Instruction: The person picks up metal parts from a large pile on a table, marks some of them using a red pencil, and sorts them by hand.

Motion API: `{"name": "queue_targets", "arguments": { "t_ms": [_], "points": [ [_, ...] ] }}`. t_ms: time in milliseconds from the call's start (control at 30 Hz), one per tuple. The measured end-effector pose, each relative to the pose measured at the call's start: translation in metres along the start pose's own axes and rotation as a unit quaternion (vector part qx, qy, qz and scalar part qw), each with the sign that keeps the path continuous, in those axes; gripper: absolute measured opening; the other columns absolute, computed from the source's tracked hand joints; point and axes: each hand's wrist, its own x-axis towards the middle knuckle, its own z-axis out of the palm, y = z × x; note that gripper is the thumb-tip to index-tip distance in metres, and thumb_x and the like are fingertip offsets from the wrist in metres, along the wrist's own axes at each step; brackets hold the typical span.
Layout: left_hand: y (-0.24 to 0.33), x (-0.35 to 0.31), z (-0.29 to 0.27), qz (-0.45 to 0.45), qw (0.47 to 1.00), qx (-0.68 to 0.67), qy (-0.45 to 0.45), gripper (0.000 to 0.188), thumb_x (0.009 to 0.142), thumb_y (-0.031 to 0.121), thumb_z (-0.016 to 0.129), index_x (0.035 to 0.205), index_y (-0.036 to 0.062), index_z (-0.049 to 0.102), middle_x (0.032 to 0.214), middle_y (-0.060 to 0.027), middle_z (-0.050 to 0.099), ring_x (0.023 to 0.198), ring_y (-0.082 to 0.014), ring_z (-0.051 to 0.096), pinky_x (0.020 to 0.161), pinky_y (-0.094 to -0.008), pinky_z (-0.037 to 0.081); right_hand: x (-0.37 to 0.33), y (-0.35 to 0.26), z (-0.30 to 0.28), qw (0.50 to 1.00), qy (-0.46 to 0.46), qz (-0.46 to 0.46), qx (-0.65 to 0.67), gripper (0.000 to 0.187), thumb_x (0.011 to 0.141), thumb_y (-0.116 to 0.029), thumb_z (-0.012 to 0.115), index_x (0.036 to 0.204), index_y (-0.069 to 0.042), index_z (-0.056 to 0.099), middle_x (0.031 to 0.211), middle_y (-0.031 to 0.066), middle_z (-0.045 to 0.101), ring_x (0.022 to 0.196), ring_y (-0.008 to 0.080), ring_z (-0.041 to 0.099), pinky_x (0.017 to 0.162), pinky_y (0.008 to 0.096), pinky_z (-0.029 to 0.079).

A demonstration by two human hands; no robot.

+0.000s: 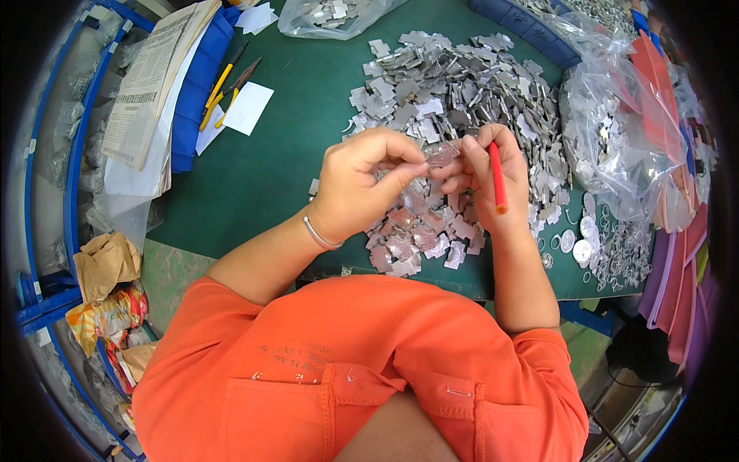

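Observation:
Between my hands, over the heap, is a small flat metal piece [442, 155] with a shiny, see-through look, as if in clear film. My left hand [366, 179] pinches its left edge between thumb and forefinger. At its right edge are the closed fingertips of my right hand [493, 173]. A red pen-like stick [497, 177] is also held in the right hand, slanting down along the palm; its upper end is hidden by the fingers. Below the hands lies a cluster of similar shiny pieces [408, 239], and beyond them rises a large heap of bare grey metal pieces [462, 85].
The green tabletop [285, 138] carries yellow-handled pliers [219, 88], a white paper square [249, 108] and a blue bin [202, 85] topped with newspaper [154, 85]. Metal rings and discs [608, 250] lie right, below a clear plastic bag [616, 138]. Another bag [331, 19] stands far back.

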Motion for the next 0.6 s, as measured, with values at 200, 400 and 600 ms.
{"name": "queue_targets", "arguments": {
  "t_ms": [200,400,600],
  "points": [
    [0.003,0.004,-0.005,0.198,0.959,0.2,0.015,0.018,0.068,-0.011,0.064,0.082,0.0013,0.062,0.086,-0.0101,0.065,0.078,-0.0245,0.063,0.067,-0.0295,0.052,-0.013,-0.006,0.006,0.987,-0.062,-0.142,-0.036,0.025,0.085,-0.002,0.061,0.08,-0.006,0.037,0.088,0.0165,0.063,0.069,0.0167,0.064,0.054,0.0233,0.051],
    [0.008,0.019,-0.033,0.02,0.965,0.258,0.047,0.008,0.073,-0.005,0.063,0.08,-0.0002,0.063,0.088,-0.0085,0.064,0.075,-0.0184,0.061,0.067,-0.0266,0.048,-0.006,-0.076,-0.07,0.652,0.373,-0.542,-0.377,0.024,0.08,0.006,0.063,0.072,-0.002,0.041,0.097,0.0204,0.065,0.084,0.0187,0.062,0.076,0.0308,0.051],
    [-0.022,0.023,-0.025,-0.012,0.913,0.398,-0.086,0.024,0.076,0.018,0.069,0.093,0.0016,0.063,0.086,-0.0129,0.059,0.072,-0.0247,0.061,0.066,-0.0333,0.048,0.0,-0.088,-0.086,0.763,0.278,-0.494,-0.311,0.017,0.079,0.002,0.066,0.077,-0.001,0.049,0.096,0.0142,0.067,0.083,0.0134,0.06,0.078,0.0273,0.047]
  ]
}}
